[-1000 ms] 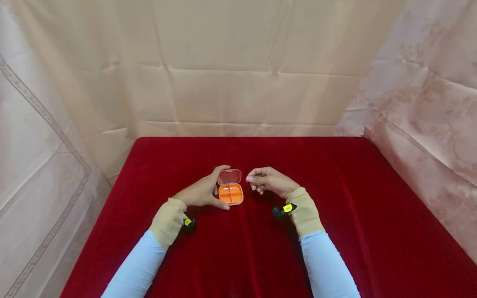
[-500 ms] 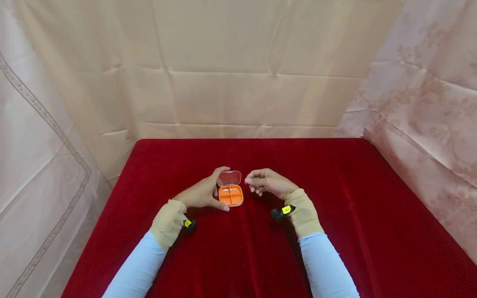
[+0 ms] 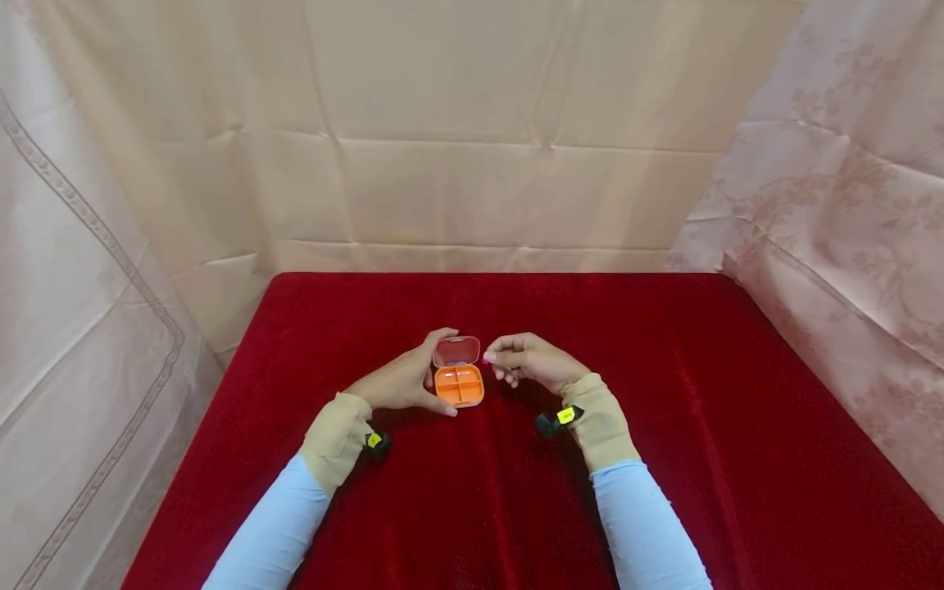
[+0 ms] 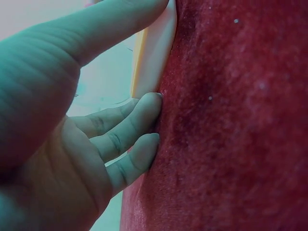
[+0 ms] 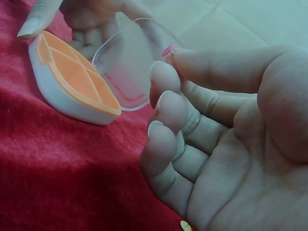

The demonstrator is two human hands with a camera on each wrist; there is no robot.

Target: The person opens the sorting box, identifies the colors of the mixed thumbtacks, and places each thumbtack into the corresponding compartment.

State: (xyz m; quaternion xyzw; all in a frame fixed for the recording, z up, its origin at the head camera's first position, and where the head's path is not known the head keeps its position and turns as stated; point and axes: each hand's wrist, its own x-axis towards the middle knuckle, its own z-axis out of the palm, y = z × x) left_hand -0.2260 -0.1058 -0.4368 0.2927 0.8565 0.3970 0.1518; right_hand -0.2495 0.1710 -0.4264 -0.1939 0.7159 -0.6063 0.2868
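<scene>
Sm. pink item (image 5: 168, 50) is btwn R hand's (image 3: 537, 360) fingertips (image 5: 185, 58).

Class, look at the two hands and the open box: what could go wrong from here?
First, the right hand pinches a small pink piece beside the orange-and-white box, not over its compartments; if it slips, it could fall onto the red cloth.

Second, the raised clear lid is near the right hand, so a sideways move might knock it.

Third, the left hand is at the box; a twitch might shift it.
</scene>
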